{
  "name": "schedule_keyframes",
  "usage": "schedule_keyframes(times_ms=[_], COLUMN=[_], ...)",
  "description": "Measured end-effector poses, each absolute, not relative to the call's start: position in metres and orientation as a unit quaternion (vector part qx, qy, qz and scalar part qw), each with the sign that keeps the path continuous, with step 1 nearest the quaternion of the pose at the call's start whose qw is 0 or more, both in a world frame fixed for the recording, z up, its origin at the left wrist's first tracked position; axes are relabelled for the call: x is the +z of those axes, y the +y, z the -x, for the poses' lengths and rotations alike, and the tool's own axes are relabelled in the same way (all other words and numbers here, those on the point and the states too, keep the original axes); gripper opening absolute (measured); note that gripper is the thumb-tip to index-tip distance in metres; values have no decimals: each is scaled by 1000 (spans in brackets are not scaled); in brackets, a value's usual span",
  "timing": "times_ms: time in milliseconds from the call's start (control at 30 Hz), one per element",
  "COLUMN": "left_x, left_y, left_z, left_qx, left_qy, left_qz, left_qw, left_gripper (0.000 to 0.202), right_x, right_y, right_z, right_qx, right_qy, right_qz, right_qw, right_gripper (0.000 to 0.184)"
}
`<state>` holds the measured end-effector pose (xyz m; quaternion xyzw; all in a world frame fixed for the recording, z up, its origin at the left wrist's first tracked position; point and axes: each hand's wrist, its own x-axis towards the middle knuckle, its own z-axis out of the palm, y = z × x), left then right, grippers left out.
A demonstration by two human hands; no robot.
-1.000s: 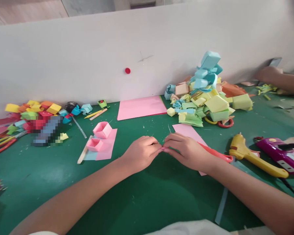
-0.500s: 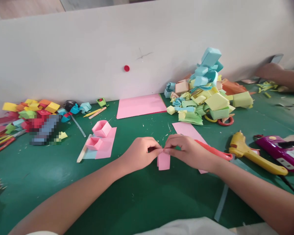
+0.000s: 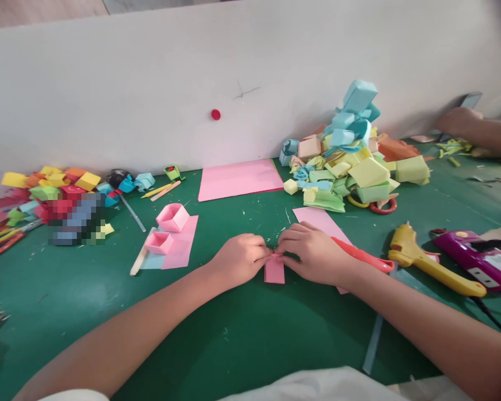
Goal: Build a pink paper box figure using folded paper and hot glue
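My left hand (image 3: 240, 258) and my right hand (image 3: 313, 253) meet at the middle of the green table, both pinching the top edge of a small folded pink paper piece (image 3: 274, 270) that hangs down toward me. Both hands have their fingers closed on it. Under my right wrist lies a flat pink sheet (image 3: 317, 218) and a pair of red-handled scissors (image 3: 365, 257). Two folded pink paper boxes (image 3: 173, 217) rest on another pink sheet to the left of my left hand.
A large pink sheet (image 3: 240, 179) lies by the white divider wall (image 3: 150, 89). A heap of folded pastel boxes (image 3: 350, 161) is at back right, a colourful heap (image 3: 54, 189) at left. A yellow glue gun (image 3: 430, 262) and purple tool (image 3: 476, 256) lie right. Another person's hand (image 3: 459, 122) is far right.
The pink piece, pinched flat between my fingertips a second ago, has swung down into view below my hands. My hands stayed close together at the same spot.
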<state>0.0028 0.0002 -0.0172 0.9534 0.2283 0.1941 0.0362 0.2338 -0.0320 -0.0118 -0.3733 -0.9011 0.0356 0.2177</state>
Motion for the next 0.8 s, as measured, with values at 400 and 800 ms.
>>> schedule_keyframes(times_ms=[400,800], left_x=[-20,-14], left_y=[-7,-13], left_z=[-4,-6], left_qx=[163,163], left_qy=[169,197], left_qz=[-965,-966], left_qw=[-118,-47], left_gripper=[35,37], right_x=[-14,-3], right_y=[-39,-49], right_z=[-227,-227], right_qx=[-90,-96], right_qy=[-918,-926], right_qz=[349,351], right_qw=[167,105], right_gripper=[30,24])
